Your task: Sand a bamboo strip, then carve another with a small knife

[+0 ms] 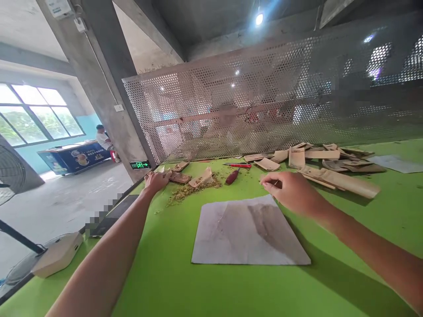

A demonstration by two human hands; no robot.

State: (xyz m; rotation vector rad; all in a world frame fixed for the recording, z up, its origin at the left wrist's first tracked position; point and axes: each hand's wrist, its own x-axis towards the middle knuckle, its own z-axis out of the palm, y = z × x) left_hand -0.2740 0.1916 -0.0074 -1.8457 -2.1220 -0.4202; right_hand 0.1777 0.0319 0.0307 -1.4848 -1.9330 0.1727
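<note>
The right hand's grip (292,190) is narrow, thumb and forefinger pinched together on what looks like a thin sliver (274,183), though it is too small and too tucked in to be sure. A tight pinch like this suits something so slight. The left hand's grip (157,180) is curved downward at eleven o'clock, its fingers on a small cluster of tan curved pieces (180,176); I cannot tell whether they hold anything or only steady the pieces. Green-yellow shreds (193,190) lie scattered just beside that cluster, on the green surface (158,281). A stained, pale square sheet (247,231) lies at six o'clock, between the forearms, where both hands can reach it. At twelve o'clock, a red-handled tool (237,165) and a dark red handle (232,176) lie close together, within easy reach of either hand. More tan pieces are heaped at two o'clock, with a long tan strip (342,182) lying nearest the right hand, as if spare stock were kept to one side and away from the sheet.
</note>
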